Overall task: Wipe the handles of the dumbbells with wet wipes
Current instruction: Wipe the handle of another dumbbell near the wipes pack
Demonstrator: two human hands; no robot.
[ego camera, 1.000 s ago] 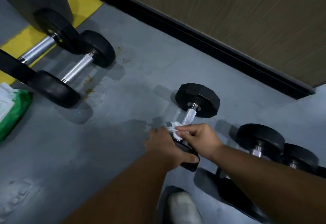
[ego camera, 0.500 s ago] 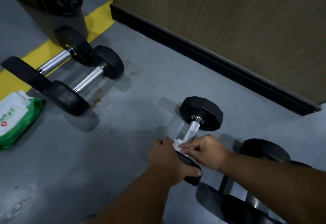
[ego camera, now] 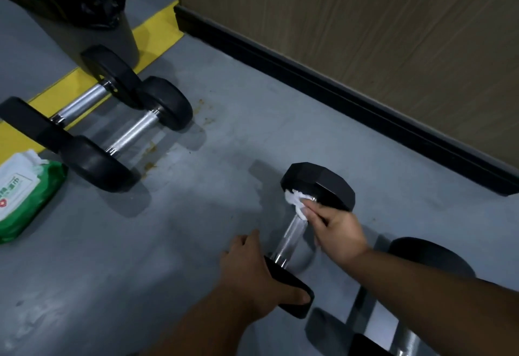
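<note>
Since half a second ago, our right hand has slid the wet wipe from the handle's near end up to its far end, against the hexagonal head. At centre frame, on the grey floor, lies the dumbbell; our left hand grips its near head, fingers curled round it. Right fingers pinch the wipe on the handle. At nine o'clock sits the wipes pack; at eleven, the bin.
</note>
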